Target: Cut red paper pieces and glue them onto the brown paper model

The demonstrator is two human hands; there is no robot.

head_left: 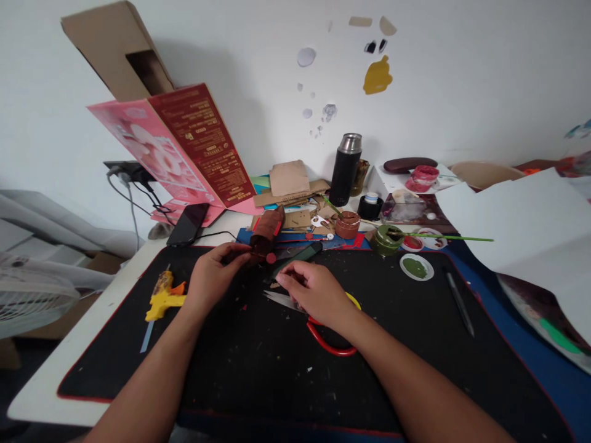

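Observation:
My left hand [217, 271] is closed in a pinch, with thumb and forefinger at the near end of a brown-painted cardboard tube [268, 232]. What sits between those fingertips is too small and dark to name. My right hand [318, 289] hovers over scissors [335, 352] with red and yellow handles, hiding part of their blades. Its fingers are curled together, and anything in them cannot be made out. A dark green utility knife [302, 255] lies just beyond it. Between the hands, a small reddish-brown disc [271, 258] shows by the tube's end.
A yellow glue gun [164, 299] lies left on the black mat [258, 381]. Behind are a phone [188, 223], cardboard scraps [290, 178] and a black thermos [345, 172]. Jars of brown paint [348, 226] and green paint [386, 241] hold brushes. A black pen [459, 303] lies right.

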